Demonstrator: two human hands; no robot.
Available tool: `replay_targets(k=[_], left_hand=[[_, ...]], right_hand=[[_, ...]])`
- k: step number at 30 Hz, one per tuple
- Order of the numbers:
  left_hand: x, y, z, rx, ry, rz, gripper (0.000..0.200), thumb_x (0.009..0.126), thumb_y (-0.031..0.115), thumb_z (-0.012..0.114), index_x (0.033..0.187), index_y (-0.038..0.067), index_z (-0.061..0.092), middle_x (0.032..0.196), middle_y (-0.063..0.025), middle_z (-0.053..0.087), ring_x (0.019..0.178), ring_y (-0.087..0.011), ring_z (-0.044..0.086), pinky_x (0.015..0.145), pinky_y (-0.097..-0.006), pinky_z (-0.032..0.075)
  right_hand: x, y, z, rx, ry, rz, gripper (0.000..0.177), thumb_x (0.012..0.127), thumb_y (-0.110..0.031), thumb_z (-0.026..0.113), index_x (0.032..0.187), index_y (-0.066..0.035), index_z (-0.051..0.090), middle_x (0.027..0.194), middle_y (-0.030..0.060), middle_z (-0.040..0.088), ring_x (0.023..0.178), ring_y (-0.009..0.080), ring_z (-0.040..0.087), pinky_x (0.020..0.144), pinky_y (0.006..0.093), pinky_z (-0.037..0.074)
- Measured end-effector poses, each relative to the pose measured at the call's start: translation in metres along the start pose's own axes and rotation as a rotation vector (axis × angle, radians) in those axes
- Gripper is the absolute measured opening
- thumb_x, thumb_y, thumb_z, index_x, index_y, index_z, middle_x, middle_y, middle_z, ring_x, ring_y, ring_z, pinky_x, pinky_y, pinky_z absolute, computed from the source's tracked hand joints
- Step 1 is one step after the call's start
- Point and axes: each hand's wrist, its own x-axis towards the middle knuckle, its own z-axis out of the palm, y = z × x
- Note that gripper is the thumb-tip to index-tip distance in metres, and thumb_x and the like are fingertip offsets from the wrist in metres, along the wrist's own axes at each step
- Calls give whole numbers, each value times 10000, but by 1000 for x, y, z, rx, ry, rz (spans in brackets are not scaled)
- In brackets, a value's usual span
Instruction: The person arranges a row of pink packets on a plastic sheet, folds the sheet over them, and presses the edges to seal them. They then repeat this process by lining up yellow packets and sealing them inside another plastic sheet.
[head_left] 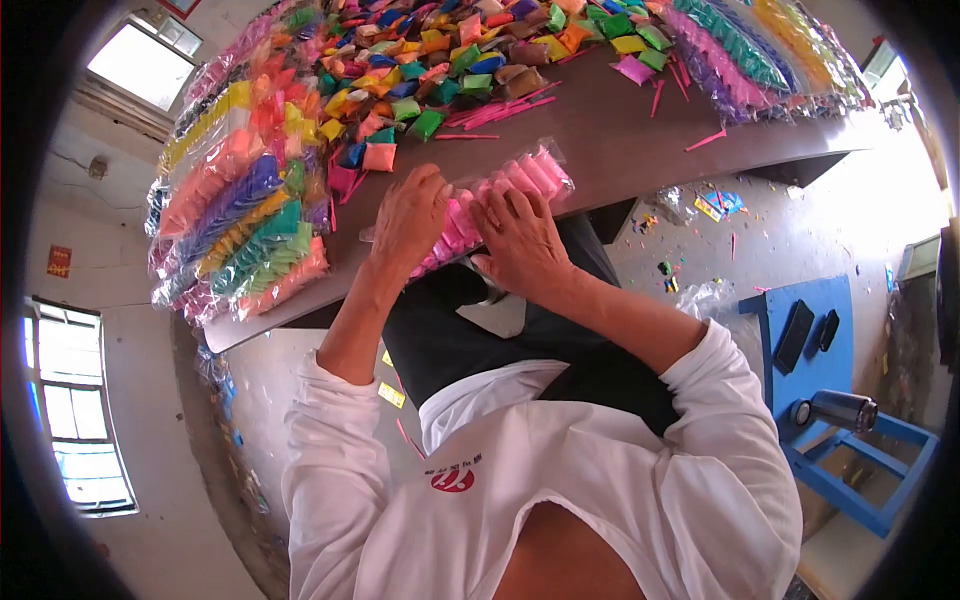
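A clear plastic bag with a row of pink packets (541, 176) lies slantwise along the near edge of the brown table (600, 140). My left hand (408, 215) is closed at the bag's left part, fingers bent and pinched together; what sits right between the fingertips is hidden. My right hand (527, 238) lies across the middle of the row, its fingers curled over the pink packets and pressing on them. Just beyond my hands are loose coloured packets (470, 85) in a heap and thin pink plastic sticks (505, 113).
Filled bags of coloured packets (240, 225) are piled high at the table's left. More filled bags (735, 50) lie at the far right. A blue stool (836, 370) to my right carries a dark phone (795, 335) and a metal flask (845, 410). Scraps litter the floor.
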Motion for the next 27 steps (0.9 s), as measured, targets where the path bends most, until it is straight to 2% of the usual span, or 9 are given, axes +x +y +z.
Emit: replay_targets(k=[2, 5, 11, 14, 17, 20, 23, 27], left_hand=[[1, -2, 2, 19, 54, 45, 225, 938, 181, 543, 1013, -18, 618, 1157, -193, 620, 1062, -387, 590, 915, -459, 467], [3, -1, 2, 38, 165, 141, 149, 911, 152, 562, 920, 7, 595, 1004, -161, 626, 944, -360, 602, 837, -462, 464], [-8, 4, -4, 50, 141, 173, 132, 904, 150, 559, 865, 25, 577, 883, -158, 625, 877, -370, 599, 811, -464, 456], [-12, 8, -7, 31, 17, 71, 190, 931, 185, 545, 912, 3, 597, 924, -194, 633, 926, -414, 588, 826, -471, 459], [-20, 11, -1, -17, 58, 51, 189, 935, 187, 537, 893, 8, 581, 909, -197, 618, 909, -428, 575, 809, -480, 458], [-29, 10, 12, -47, 162, 57, 175, 936, 183, 536, 919, 18, 591, 923, -187, 628, 904, -417, 585, 815, -476, 465], [-34, 16, 15, -27, 175, 39, 154, 937, 163, 533, 941, 26, 604, 961, -175, 636, 927, -398, 593, 828, -472, 471], [-46, 29, 23, 52, 172, -5, 146, 867, 81, 559, 991, 8, 587, 1043, -152, 618, 1020, -345, 586, 871, -453, 467]], right_hand=[[-2, -1, 2, -2, 17, -6, 721, 704, -413, 755, 1277, -42, 525, 1297, 162, 481, 1210, 324, 432, 1015, 482, 330], [2, -2, -2, 0, -35, 4, 750, 715, -450, 743, 1296, -36, 513, 1308, 170, 462, 1237, 336, 404, 1003, 500, 325], [3, -2, -2, -56, -47, -13, 770, 696, -493, 741, 1278, -39, 520, 1292, 163, 464, 1247, 331, 382, 984, 494, 325], [6, -1, -2, -72, -101, -6, 764, 680, -501, 746, 1263, -56, 531, 1288, 152, 467, 1235, 318, 382, 986, 488, 322], [9, -2, -3, -129, -178, 6, 734, 678, -485, 747, 1256, -82, 545, 1290, 126, 473, 1218, 300, 383, 995, 486, 315], [12, -3, -7, -124, -222, 17, 780, 633, -458, 777, 1269, -75, 537, 1263, 92, 486, 1188, 274, 412, 965, 441, 340], [9, -1, -5, -126, -158, -10, 757, 637, -448, 773, 1257, -79, 545, 1256, 85, 493, 1189, 271, 408, 964, 443, 335], [10, -2, -6, -88, -187, -14, 733, 639, -430, 770, 1246, -79, 557, 1258, 94, 499, 1195, 277, 394, 986, 468, 316]])
